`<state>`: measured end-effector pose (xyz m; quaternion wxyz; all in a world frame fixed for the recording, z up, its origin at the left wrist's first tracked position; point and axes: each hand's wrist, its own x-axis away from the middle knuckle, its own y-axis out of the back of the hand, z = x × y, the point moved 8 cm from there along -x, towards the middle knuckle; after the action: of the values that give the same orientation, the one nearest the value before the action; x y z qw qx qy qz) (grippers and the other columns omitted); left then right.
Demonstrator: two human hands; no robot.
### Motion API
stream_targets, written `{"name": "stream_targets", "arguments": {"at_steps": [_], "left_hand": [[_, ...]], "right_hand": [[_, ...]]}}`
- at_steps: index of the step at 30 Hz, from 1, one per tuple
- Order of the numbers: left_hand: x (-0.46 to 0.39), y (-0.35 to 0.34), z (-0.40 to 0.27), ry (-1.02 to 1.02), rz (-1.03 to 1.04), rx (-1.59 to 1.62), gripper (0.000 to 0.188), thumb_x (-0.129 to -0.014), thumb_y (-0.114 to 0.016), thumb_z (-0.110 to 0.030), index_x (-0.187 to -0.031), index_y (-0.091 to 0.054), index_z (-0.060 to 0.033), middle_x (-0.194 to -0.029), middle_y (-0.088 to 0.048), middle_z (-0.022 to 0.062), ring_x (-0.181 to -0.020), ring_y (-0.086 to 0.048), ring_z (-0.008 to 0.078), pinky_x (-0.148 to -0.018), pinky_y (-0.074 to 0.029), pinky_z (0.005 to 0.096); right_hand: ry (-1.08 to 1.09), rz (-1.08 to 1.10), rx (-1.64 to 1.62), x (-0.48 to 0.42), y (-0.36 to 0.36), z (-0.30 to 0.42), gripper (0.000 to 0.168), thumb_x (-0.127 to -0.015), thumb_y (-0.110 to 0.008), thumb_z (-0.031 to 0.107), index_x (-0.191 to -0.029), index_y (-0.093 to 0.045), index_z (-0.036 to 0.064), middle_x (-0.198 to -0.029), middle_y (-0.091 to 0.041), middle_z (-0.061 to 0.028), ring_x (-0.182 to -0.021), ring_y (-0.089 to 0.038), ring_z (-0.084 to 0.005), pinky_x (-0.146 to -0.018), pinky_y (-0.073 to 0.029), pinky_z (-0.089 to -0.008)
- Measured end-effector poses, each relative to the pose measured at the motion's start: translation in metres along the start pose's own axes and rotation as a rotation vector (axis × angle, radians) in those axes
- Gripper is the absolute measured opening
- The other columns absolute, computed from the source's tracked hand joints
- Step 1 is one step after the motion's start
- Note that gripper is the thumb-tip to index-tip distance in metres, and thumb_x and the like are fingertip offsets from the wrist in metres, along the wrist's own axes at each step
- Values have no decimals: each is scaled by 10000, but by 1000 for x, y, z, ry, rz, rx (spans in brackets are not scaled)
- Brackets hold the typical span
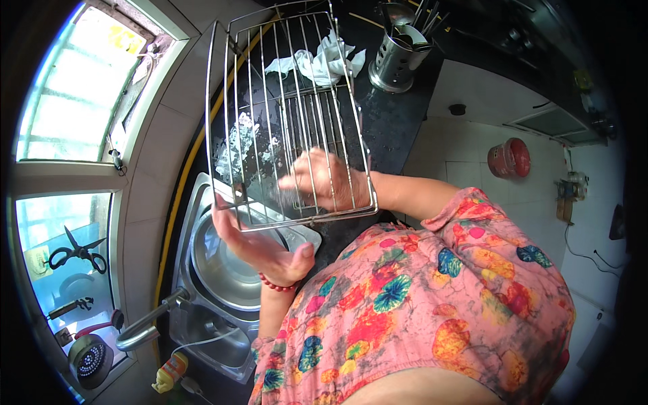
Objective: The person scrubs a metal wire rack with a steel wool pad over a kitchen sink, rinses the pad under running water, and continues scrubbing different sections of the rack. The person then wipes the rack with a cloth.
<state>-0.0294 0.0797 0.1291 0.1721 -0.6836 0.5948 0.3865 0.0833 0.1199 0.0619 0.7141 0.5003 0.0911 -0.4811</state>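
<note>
A metal wire rack (295, 221) stands tilted over the dark counter and the edge of the sink. My left hand (260, 253), a red beaded bracelet (277, 283) at its wrist, supports the rack's near left corner with its fingers; its thumb is held apart. Behind the wires is my right hand (324, 179), its fingers curled and partly blurred. Whether it grips a wire or a small item is not clear. White foam (237, 144) lies on the wet counter (387, 121) beyond the wires.
A stainless steel sink (181, 243) holds a metal basin (228, 273), beside a curved faucet (147, 331). A white cloth (324, 61) and a perforated utensil holder (392, 68) stand farther back. Scissors (78, 251) hang at the window. A red bucket (509, 158) is on the floor.
</note>
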Motion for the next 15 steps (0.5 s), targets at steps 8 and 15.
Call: {"name": "stream_targets", "arguments": {"at_steps": [8,15], "left_hand": [[-19,-3,7,228,77,193,735,-712,-695,-210,-1267,-289,49,-1177,-436,175,-1051,-478,281,-845,-414,386],[-31,-9,12,371,-2,256,444,-699,-400,21,-1142,-388,38,-1130,-467,197,-928,-536,223,-829,-438,340]], "right_hand": [[-160,-84,-87,4,3,-16,350,-715,-628,61,-1052,-534,54,-803,-514,-79,-734,-513,-235,-668,-419,-339],[-890,-616,-995,50,4,-85,132,-831,-582,156,-918,-599,58,-793,-600,-14,-714,-521,-69,-675,-445,-232]]}}
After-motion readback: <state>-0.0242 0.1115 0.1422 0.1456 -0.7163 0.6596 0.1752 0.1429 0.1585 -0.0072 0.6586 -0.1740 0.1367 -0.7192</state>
